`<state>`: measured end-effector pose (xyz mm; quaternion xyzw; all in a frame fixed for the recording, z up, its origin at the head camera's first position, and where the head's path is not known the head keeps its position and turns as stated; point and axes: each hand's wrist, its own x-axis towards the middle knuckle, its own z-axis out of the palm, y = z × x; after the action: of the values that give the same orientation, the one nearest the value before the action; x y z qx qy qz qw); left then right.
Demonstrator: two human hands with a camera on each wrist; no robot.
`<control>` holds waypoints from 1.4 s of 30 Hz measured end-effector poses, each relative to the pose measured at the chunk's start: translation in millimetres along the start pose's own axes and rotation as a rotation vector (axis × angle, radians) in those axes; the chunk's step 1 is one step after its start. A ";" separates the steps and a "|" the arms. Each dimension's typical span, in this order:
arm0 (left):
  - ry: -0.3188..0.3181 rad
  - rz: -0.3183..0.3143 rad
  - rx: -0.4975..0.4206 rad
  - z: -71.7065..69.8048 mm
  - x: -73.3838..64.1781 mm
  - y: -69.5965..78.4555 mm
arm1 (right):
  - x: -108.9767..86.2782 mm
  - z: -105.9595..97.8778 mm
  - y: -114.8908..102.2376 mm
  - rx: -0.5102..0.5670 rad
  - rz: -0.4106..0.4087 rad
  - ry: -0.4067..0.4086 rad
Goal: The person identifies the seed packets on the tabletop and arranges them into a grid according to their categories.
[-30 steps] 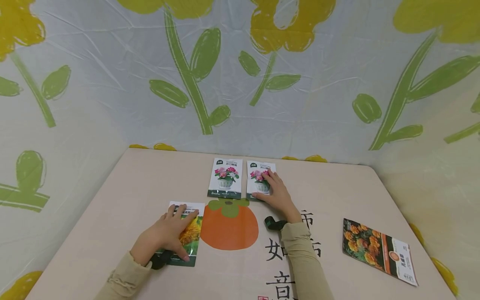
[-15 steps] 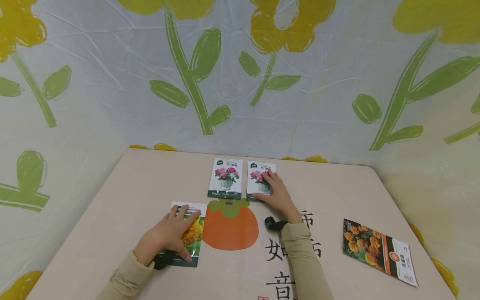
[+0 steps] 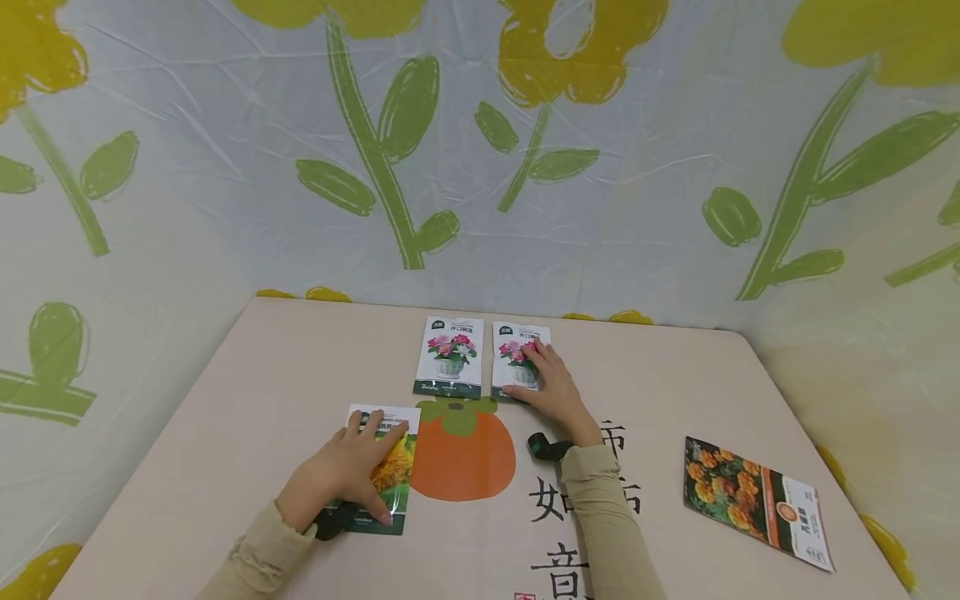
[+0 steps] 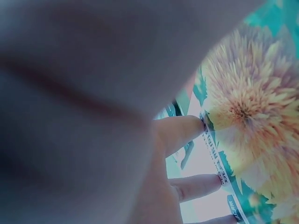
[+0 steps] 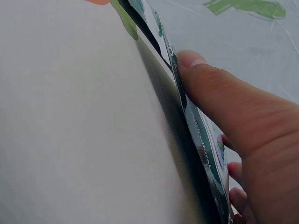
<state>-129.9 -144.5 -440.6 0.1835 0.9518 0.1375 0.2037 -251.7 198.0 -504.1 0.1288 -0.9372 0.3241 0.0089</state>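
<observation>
Left hand [image 3: 345, 468] lies spread over the yellow packet [image 3: 397, 475], thumb on its lower part and fingers toward its top, perhaps so that the packet lies flat and does not turn. The right hand [image 3: 557, 390] is also spread; its thumb touches the lower edge of the right pink packet [image 3: 513, 354], and seems to steady it. How firmly it presses, I cannot tell. The left pink packet [image 3: 450, 358] lies just beside, with a narrow gap; both have their tops toward the far edge of the worktop [image 3: 645, 375], which looks like a deliberate row. The yellow packet is left of the middle, farther from that edge. Near the right edge, the orange packet [image 3: 757, 504] lies askew, untouched, not aligned with the row.
</observation>
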 end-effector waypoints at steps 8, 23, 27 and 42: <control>-0.011 -0.016 0.003 3.0 3.8 2.8 | 0.1 -0.2 -0.9 0.001 0.007 -0.004; -0.014 -0.012 0.022 6.2 8.3 8.1 | 0.0 -0.8 -1.2 0.000 0.008 -0.006; -0.014 -0.012 0.029 4.9 9.0 10.4 | 0.1 -0.8 -1.7 0.002 0.011 -0.008; -0.028 -0.029 0.041 7.2 14.6 18.2 | 0.0 -0.2 -2.0 -0.010 0.012 -0.006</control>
<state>-133.8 -121.0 -445.8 0.1759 0.9540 0.1126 0.2152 -251.2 196.5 -502.7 0.1242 -0.9395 0.3191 0.0049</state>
